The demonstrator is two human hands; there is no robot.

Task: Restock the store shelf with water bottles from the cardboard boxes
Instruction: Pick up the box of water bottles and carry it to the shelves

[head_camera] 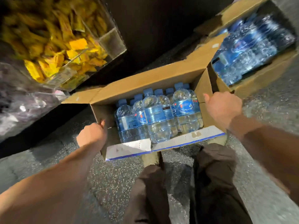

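Both hands are grasping the open cardboard box [145,81] at frame centre, the left hand [92,135] clenching its left wall and the right hand [224,109] its right, with water bottles [155,113] standing inside and a second box [252,81] sitting upper right.

I see a tan box [145,78] with a white front flap [178,139] edged in blue. Its bottles [155,113] are clear, with blue caps [148,91] and blue labels [184,106] carrying small red marks. A second box [252,83], also tan, holds blurred blue and clear bottles. The floor [113,183] is grey, speckled white. My trousers [215,175] are dark brown. The packets [68,50] in the clear bin [111,41] are yellow and orange.
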